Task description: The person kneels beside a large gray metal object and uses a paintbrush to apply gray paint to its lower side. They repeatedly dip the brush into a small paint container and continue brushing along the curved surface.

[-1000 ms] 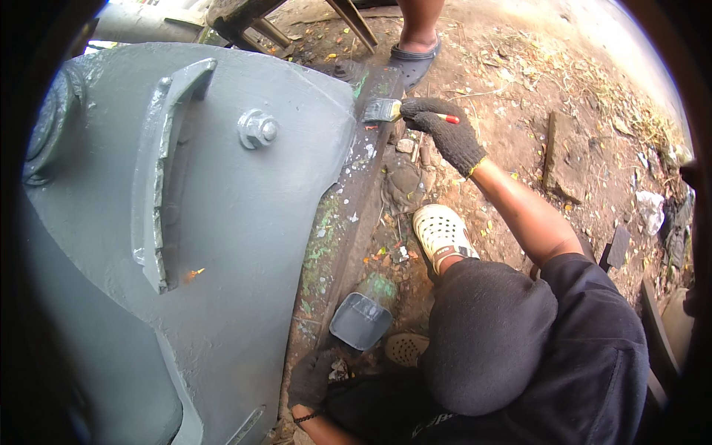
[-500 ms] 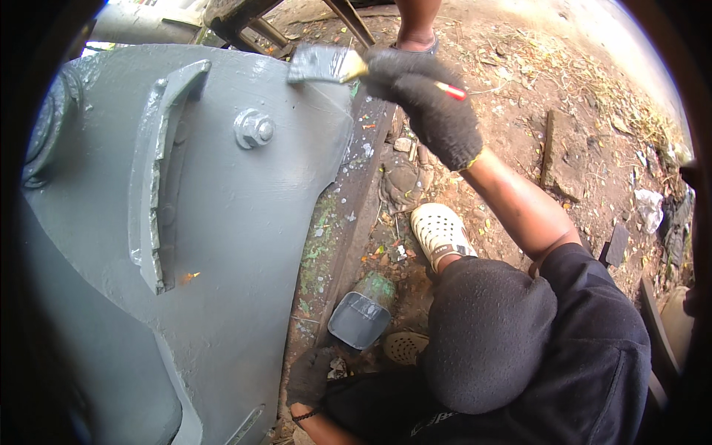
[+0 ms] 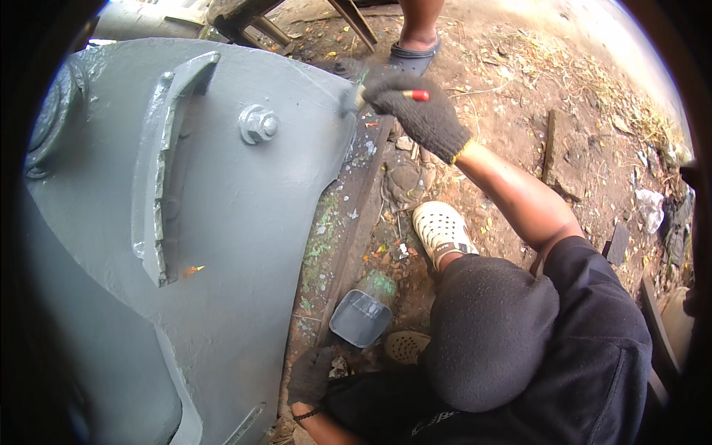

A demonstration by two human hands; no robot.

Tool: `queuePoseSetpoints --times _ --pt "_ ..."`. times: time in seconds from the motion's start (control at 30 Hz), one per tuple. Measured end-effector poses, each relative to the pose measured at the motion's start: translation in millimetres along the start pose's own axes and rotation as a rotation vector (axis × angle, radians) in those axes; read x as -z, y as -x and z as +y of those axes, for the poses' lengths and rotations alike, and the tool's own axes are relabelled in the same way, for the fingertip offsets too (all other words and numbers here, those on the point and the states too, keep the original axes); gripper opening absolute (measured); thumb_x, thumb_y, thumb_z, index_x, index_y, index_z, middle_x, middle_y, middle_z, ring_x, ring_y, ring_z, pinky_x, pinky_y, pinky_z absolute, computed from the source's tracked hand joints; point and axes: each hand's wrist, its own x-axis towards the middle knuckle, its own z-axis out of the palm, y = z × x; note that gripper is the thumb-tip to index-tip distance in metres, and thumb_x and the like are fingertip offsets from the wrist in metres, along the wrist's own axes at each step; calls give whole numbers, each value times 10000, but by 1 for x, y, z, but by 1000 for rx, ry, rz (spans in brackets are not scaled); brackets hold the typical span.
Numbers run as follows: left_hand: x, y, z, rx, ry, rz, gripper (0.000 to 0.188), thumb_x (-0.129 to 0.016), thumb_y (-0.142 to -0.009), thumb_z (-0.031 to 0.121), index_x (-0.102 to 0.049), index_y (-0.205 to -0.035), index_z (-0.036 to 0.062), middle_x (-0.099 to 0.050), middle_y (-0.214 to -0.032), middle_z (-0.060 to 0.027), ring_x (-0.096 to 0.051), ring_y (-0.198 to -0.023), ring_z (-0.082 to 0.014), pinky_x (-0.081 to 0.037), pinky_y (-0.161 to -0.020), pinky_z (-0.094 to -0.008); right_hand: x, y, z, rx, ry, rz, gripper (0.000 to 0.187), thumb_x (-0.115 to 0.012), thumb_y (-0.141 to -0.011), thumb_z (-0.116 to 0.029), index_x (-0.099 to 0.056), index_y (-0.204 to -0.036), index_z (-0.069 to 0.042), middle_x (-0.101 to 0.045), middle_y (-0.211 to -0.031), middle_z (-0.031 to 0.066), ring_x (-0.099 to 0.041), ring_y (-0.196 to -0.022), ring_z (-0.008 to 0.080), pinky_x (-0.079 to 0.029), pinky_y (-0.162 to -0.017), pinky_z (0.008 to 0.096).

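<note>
My right hand, in a dark knitted glove with a yellow cuff edge, is closed on a paintbrush with a red-tipped handle. Its bristles are blurred at the right edge of a large grey-painted metal plate. A bolt and nut and a raised curved rib stand out from the plate, both painted grey. My left hand, gloved too, has curled fingers low beside the plate's edge; anything in them is hidden. Just above it, a squarish tub of grey paint rests tilted.
A paint-spattered rusty beam runs beside the plate. My cream clog is on the dirt, near a rounded dark-clothed shape. Another person's dark shoe stands beyond my right hand. A wood strip and plastic litter lie right.
My right hand has moved slightly left and down with the brush, whose bristles went from above the plate's top corner to its right edge. My left hand stays put. The view has shifted slightly.
</note>
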Motion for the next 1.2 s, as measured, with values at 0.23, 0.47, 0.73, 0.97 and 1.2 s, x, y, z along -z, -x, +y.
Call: queuePoseSetpoints --times 0.23,0.47,0.73,0.97,1.2 --pt "-3 -7 -40 -198 -45 -29 391 -637 -990 367 -746 -1114 13 -750 -1009 -197 -717 -947 -305 -527 -852 -409 33 -5 -20 252 124 212 250 -663 -1026 -168 -698 -1217 -10 -731 -1198 142 -688 -1137 203 -567 -961 321" --pt "-6 -1 -31 -303 -49 -27 384 -633 -991 366 -746 -1126 25 -747 -1054 -217 -718 -1021 -351 -532 -884 -433 41 30 -18 -213 12 172 276 -691 -1026 -141 -584 -1191 53 -734 -1120 158 -721 -991 188 -594 -848 302" --pt "-2 6 -32 -340 -65 -11 387 -634 -989 379 -739 -1152 45 -734 -1100 -226 -701 -1044 -402 -531 -886 -461 56 36 10 -147 -161 22 303 -626 -1061 -243 -627 -1189 32 -731 -1116 154 -721 -999 218 -610 -916 343" --pt "2 25 -42 -224 -113 40 385 -626 -999 379 -728 -1177 53 -724 -1108 -241 -695 -1049 -423 -530 -879 -476 105 39 -40 468 969 -150 315 -710 -1006 -204 -697 -1279 -49 -712 -1195 146 -715 -1065 285 -571 -918 389" --pt "3 21 -22 -69 -94 0 392 -625 -1004 376 -740 -1159 35 -739 -1075 -239 -719 -1003 -410 -539 -861 -459 96 -24 -37 798 901 -197 265 -702 -987 -131 -721 -1243 -64 -717 -1207 128 -721 -1079 289 -587 -958 380"
